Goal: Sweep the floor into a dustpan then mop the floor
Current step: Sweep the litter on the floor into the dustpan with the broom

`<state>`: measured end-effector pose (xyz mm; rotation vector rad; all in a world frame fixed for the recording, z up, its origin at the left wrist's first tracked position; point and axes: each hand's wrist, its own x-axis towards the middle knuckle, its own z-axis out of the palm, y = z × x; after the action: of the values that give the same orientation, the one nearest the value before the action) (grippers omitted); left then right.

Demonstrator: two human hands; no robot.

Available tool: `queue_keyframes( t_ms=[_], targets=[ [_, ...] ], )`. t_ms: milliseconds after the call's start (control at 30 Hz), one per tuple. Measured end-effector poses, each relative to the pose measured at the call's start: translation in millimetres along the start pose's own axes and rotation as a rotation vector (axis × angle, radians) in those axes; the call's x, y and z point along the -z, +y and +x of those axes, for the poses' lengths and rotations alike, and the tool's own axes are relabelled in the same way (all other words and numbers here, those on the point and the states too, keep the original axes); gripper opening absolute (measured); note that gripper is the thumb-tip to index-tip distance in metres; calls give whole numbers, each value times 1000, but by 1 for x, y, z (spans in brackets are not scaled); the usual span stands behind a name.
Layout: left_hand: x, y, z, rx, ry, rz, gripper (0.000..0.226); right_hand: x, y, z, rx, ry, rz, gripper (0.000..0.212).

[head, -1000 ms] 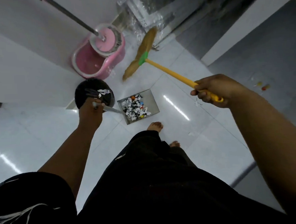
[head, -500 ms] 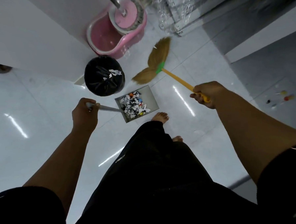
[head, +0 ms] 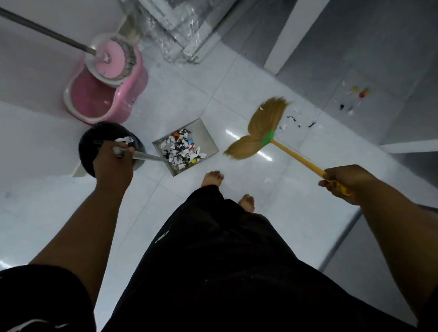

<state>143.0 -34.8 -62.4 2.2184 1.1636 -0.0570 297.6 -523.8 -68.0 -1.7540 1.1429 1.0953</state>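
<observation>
Broom (head: 261, 130), gripped by right hand (head: 345, 179), has swung right of dustpan (head: 203, 133) — left hand (head: 113, 163) grips its handle.

Your left hand (head: 113, 162) is extended forward on a nearly straight arm, fingers curled around the dustpan handle (head: 147, 157). Your right hand (head: 345, 179) is held out to the right, knuckles up, fingers wrapped around the end of the broom handle (head: 297, 159). Both forearms are bare.

Home interior, glossy white floor tiles (head: 304, 219), pink spin-mop bucket (head: 102, 95) against a white wall (head: 17, 62), black-lined bin (head: 110, 146) beside it, plastic-wrapped white furniture (head: 180, 23), person's bare feet (head: 212, 179) on the tiles
</observation>
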Motion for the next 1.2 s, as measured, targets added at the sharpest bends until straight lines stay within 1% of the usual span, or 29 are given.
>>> queue_keyframes(
  t_ms=[100,167,267,367,433,533,633,700,767,867,933,1000,1200],
  targets=[
    [-11,29,2,-77,-56,14,23,30,28,-14,35,84,20,20],
    [-17,48,-1,-115,-64,-21,23,49,44,-28,63,96,60,19],
    [-25,72,-10,-158,-74,-145,18,82,71,-53,86,56,80,16],
    [-33,93,-15,-214,-56,-169,8,105,99,-73,107,-15,15,24],
    [-38,103,-17,-240,-66,-177,8,107,111,-76,103,-57,-32,27],
    [-45,111,-20,-274,-86,-156,9,87,124,-65,78,-85,-129,31],
    [-49,116,-24,-278,-100,-158,10,63,136,-47,88,-34,-298,36],
    [-50,118,-26,-282,-116,-155,15,59,144,-36,87,12,-368,40],
    [-51,119,-28,-288,-127,-151,15,65,148,-28,85,56,-391,42],
    [-52,122,-35,-285,-129,-139,12,80,147,-22,139,144,-476,38],
    [-57,124,-41,-300,-118,-115,17,90,143,-22,178,194,-518,36],
    [-61,127,-46,-307,-107,-84,22,100,141,-23,187,212,-480,37],
    [-75,144,-57,-308,-81,-75,22,129,142,-47,271,204,-260,39]
  ],
)
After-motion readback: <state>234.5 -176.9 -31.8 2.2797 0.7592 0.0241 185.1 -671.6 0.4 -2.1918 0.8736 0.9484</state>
